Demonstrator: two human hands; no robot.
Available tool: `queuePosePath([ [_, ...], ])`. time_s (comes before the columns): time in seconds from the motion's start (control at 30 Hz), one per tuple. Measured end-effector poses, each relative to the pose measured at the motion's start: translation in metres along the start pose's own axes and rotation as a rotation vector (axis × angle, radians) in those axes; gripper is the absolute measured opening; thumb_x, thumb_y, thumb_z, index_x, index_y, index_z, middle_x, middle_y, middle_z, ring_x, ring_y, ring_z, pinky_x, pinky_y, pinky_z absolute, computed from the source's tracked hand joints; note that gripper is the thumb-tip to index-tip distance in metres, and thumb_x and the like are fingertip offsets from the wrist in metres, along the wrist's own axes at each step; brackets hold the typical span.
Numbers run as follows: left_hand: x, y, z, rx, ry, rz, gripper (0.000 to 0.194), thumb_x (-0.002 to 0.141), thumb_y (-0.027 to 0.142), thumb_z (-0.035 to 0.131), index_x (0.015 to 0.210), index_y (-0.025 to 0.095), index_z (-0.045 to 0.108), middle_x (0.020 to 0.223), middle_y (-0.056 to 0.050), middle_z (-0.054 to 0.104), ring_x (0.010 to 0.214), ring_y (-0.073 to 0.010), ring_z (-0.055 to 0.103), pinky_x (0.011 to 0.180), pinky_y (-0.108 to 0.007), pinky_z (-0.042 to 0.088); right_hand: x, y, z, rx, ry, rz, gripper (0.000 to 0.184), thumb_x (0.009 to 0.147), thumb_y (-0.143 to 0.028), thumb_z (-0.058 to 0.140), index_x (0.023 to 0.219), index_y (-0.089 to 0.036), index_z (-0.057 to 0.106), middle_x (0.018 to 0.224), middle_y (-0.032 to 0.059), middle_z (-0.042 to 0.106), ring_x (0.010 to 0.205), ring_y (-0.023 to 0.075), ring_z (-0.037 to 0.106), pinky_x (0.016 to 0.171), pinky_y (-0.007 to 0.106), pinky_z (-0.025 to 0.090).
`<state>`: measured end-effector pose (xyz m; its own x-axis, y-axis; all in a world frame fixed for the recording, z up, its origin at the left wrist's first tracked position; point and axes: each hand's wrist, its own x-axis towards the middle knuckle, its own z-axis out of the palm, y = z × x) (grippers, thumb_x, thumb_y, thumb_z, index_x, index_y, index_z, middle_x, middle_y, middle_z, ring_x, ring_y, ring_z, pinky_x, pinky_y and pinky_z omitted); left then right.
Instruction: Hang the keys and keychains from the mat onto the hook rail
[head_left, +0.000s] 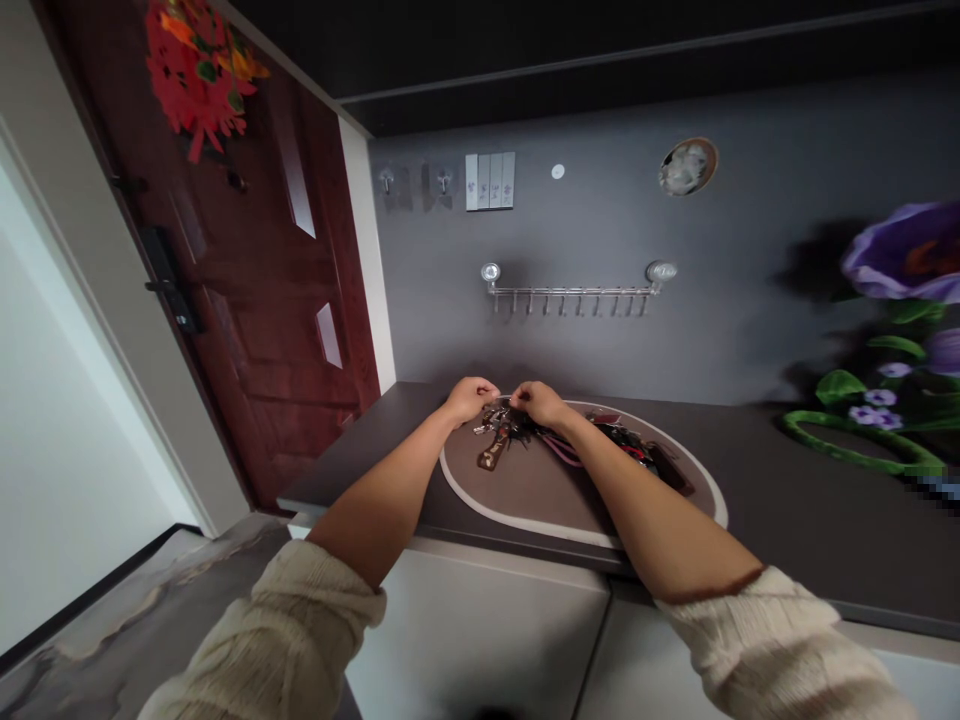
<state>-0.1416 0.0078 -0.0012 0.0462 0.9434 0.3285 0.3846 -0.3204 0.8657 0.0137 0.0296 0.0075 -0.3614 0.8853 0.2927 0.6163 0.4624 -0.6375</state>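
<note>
Keys (511, 428): one bunch, centre of frame, on mat (525, 490), individual count too small to tell; blades fan out mostly toward the lower part of the frame. One brown tag (491, 452) with it, long axis diagonal, free end pointing lower left, other end up toward the bunch. Left hand (472, 398) at upper left of the bunch, right hand (537, 402) at its upper right; two hands, close but apart, fingertips of each drawn together in a pinch. Cannot tell what either grips.

One oval mat, long axis roughly left to right, on table (772, 510). Right of the bunch, partly behind the right forearm: one purple strap (561, 448), one brown case (670, 470) slanting down to the right.

Wall, upper centre: one rail (577, 291), horizontal, hooks too fine to count surely; four upright strips (490, 181) side by side; one white disc (557, 171). One door (277, 345), left, with one red decoration (199, 75), upper left.
</note>
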Motion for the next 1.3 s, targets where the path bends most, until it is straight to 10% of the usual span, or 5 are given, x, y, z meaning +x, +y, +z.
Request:
queuePosePath([
  [0.83,0.005,0.013,0.004,-0.208,0.047,0.085,0.011,0.069,0.023,0.053,0.067,0.013,0.055,0.063,-0.001,0.056,0.059,-0.0085,0.048,0.06,-0.022,0.037,0.0,-0.01,-0.001,0.616,0.09,-0.07,0.021,0.062,-0.033,0.057,0.071,-0.015,0.049,0.06,-0.0023,0.05,0.053,0.0062,0.043,0.054,0.02,0.036],
  [1.3,0.007,0.02,-0.002,-0.23,0.16,0.22,0.017,0.066,0.029,0.055,0.071,0.014,0.057,0.068,-0.002,0.058,0.062,-0.01,0.05,0.063,-0.024,0.038,-0.001,-0.027,-0.006,0.532,0.25,-0.095,0.02,0.064,-0.033,0.055,0.068,-0.014,0.053,0.063,-0.0016,0.051,0.057,0.0075,0.043,0.059,0.021,0.034],
])
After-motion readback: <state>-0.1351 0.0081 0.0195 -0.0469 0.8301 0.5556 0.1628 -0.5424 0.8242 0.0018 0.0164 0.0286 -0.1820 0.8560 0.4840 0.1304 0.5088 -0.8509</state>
